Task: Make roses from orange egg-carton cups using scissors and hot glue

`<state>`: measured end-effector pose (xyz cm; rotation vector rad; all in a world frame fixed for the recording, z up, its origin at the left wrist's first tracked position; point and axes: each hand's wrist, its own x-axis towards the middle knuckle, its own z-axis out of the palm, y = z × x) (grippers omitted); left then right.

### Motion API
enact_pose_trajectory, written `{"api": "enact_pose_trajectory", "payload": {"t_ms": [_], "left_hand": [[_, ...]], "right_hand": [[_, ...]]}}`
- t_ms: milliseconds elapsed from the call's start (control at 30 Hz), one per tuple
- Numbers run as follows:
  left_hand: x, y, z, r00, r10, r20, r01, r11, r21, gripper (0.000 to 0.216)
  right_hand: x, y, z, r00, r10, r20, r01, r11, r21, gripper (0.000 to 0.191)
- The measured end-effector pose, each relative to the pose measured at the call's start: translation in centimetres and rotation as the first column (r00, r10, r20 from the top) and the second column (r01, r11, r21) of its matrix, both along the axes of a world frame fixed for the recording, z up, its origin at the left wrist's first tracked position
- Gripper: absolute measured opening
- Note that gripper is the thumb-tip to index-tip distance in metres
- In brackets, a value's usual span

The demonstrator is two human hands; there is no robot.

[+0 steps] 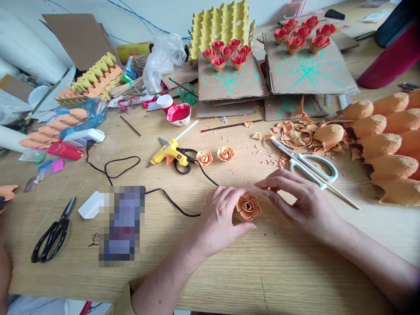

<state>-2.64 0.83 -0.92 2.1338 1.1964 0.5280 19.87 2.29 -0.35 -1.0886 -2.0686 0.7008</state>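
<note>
An orange paper rose (248, 206) made of egg-carton pieces sits between my hands on the wooden table (278, 271). My left hand (223, 216) curls round its left side, thumb under it and fingers over its top. My right hand (295, 199) hovers just right of the rose with fingers stretched toward it, tips close to its upper edge, holding nothing. Two smaller finished orange roses (204, 157) (225, 153) lie farther back beside a yellow glue gun (169, 153).
White-handled scissors (308, 166) and orange scraps (295, 135) lie to the right, orange carton cups (383, 140) at far right. Black scissors (52, 236) and a blurred-out object (122, 225) lie left. Red painted roses (226, 52) sit on cardboard at the back, near a red paint cup (179, 113).
</note>
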Motion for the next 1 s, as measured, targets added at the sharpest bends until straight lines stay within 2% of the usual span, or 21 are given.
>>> {"api": "enact_pose_trajectory", "payload": {"t_ms": [100,200,300,433,633,700,800,933,1000], "left_hand": [[0.0,0.0,-0.1,1.0,-0.001,0.001,0.001,1.0,0.002,0.067],[0.0,0.1,-0.2,1.0,0.002,0.013,-0.002,1.0,0.01,0.058],[0.1,0.1,-0.2,1.0,0.004,0.023,-0.005,1.0,0.027,0.05],[0.1,0.1,0.0,0.999,0.013,0.032,-0.014,0.999,0.036,0.051],[0.1,0.0,-0.1,0.997,0.04,0.065,-0.04,0.999,0.006,0.058],[0.1,-0.1,-0.2,0.997,0.042,0.068,-0.043,0.999,0.016,0.057],[0.0,-0.2,-0.4,0.997,0.038,0.061,-0.041,0.998,0.052,0.061],[-0.2,-0.2,-0.3,0.998,0.037,0.06,-0.041,0.997,0.068,0.073],[-0.3,-0.1,0.0,0.995,0.051,0.089,-0.058,0.995,0.079,0.069]], "right_hand": [[-0.2,-0.1,-0.1,0.996,0.089,-0.003,-0.089,0.996,-0.017,0.027],[-0.9,-0.4,-0.2,0.981,0.188,0.04,-0.187,0.982,-0.023,0.027],[-1.4,-0.7,-0.2,0.97,0.223,0.093,-0.224,0.975,-0.004,0.023],[-1.4,-0.8,-0.2,0.979,0.202,0.02,-0.201,0.978,-0.058,0.016],[-0.9,-0.5,0.0,0.983,0.074,-0.167,-0.118,0.956,-0.269,0.013],[-0.7,-0.3,0.1,0.971,0.018,-0.239,-0.109,0.922,-0.371,0.014],[-0.6,0.0,0.3,0.912,-0.066,-0.404,-0.177,0.828,-0.533,0.022],[-0.3,0.2,0.0,0.839,-0.187,-0.511,-0.223,0.739,-0.636,0.022],[-0.1,0.3,-0.4,0.796,-0.245,-0.553,-0.248,0.702,-0.668,0.02]]}}
